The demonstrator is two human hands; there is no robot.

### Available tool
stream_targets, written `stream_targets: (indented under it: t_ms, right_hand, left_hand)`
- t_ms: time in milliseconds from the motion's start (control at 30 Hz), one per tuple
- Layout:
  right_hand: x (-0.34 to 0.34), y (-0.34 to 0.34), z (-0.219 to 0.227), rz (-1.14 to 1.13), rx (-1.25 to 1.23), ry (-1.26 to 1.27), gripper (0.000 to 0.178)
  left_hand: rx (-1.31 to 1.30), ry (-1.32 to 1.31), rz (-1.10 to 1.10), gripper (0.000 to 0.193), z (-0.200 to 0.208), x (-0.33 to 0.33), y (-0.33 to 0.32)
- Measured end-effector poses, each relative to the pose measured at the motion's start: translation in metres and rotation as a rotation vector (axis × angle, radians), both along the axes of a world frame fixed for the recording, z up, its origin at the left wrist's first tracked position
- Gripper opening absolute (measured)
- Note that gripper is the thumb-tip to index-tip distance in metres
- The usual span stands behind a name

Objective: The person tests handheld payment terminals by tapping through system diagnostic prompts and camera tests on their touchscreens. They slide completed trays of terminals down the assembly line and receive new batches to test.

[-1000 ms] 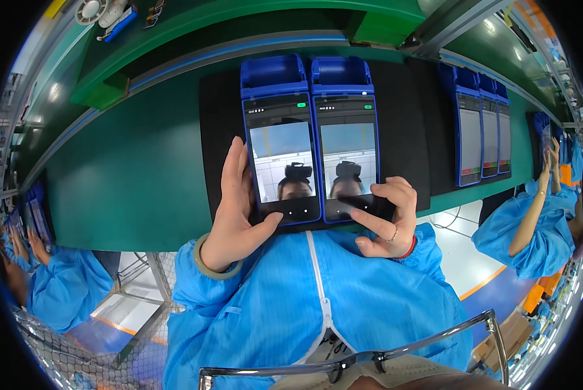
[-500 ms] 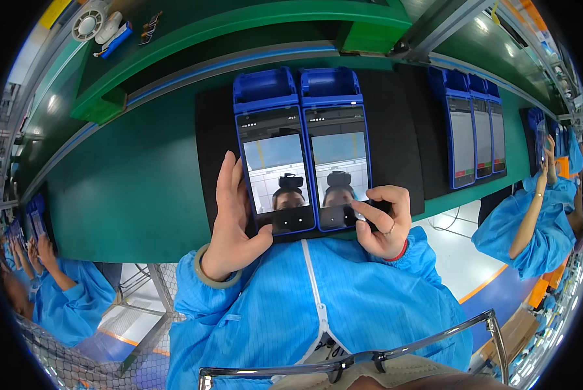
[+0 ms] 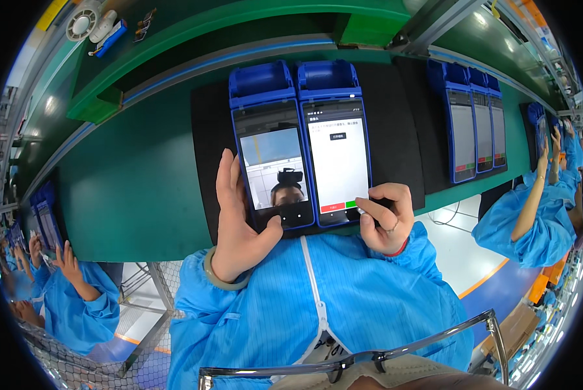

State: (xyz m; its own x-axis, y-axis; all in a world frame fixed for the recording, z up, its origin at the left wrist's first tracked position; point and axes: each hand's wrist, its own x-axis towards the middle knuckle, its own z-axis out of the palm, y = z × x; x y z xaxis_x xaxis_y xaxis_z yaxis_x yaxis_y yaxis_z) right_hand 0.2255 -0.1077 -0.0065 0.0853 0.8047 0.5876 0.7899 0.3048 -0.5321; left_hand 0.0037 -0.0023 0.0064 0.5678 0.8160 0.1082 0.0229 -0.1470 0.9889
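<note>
Two blue handheld terminals lie side by side, each with a blue bay at its top end. The left terminal (image 3: 275, 166) shows a camera picture on its screen. The right terminal (image 3: 338, 166) shows a white page with a small dark button and red and green buttons at the bottom. My left hand (image 3: 242, 227) rests along the left terminal's left edge, fingers stretched, its thumb over the lower screen border. My right hand (image 3: 389, 221) has a fingertip at the green button, other fingers loosely bent, holding nothing. Something small and whitish shows at that fingertip.
Both terminals lie on a black mat (image 3: 395, 130) over a green bench (image 3: 135, 175). Three more blue terminals (image 3: 476, 136) lie at right. A green shelf (image 3: 239, 32) crosses the back, with a small white fan (image 3: 83, 23) at far left. Co-workers in blue sit either side.
The right terminal's screen has switched from a camera picture to a white page with red and green buttons. My hands have barely moved. A co-worker's hand at left has shifted.
</note>
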Motion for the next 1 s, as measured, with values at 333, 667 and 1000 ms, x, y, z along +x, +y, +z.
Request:
stream_targets:
  t_ms: [333,667,1000]
  right_hand:
    - [0.011,-0.01,-0.004,-0.03,-0.008,0.019,0.015]
    - [0.011,-0.01,-0.006,0.034,0.065,-0.075,0.016]
    - [0.015,-0.013,-0.009,-0.022,0.047,-0.068,0.02]
  left_hand:
    - [0.123,0.011,0.085,0.093,-0.006,0.005,-0.004]
    - [0.079,0.112,0.193,0.096,-0.006,0.014,-0.012]
    - [-0.038,0.072,0.143,0.061,0.007,-0.03,0.005]
